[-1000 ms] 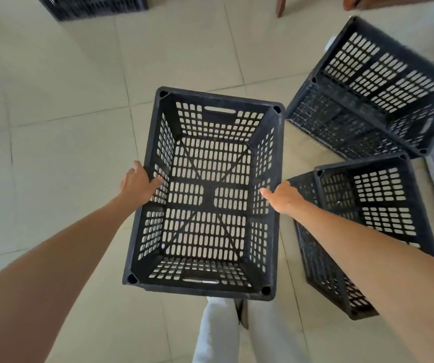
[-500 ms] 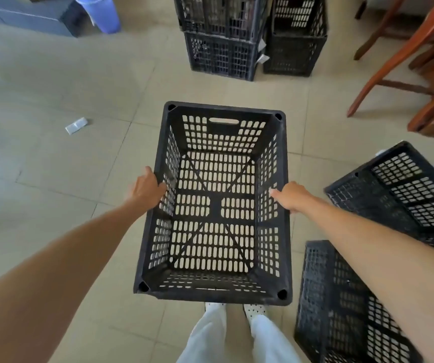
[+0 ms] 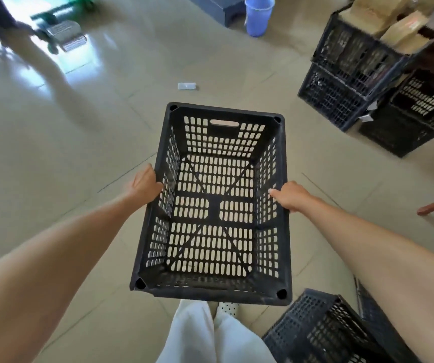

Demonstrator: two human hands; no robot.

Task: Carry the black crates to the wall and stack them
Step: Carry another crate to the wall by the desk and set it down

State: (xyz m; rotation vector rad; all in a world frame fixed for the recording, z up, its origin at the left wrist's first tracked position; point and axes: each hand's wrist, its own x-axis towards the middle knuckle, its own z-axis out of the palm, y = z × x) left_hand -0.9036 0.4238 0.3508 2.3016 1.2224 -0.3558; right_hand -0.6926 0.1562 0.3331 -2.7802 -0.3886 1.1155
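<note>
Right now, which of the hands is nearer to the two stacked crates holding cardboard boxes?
Right. The right hand grips the rim of the carried crate on the side toward the stacked crates; the left hand grips the opposite rim, farther away.

Stacked crates [image 3: 352,74] now upper rt vs dead ahead; blue bucket [image 3: 259,14] top ctr.

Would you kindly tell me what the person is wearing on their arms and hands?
The left hand and right hand are ungloved. The left arm and right arm are bare as far as the frame shows: no sleeves, watch or bracelet. Below them are white trousers.
</note>
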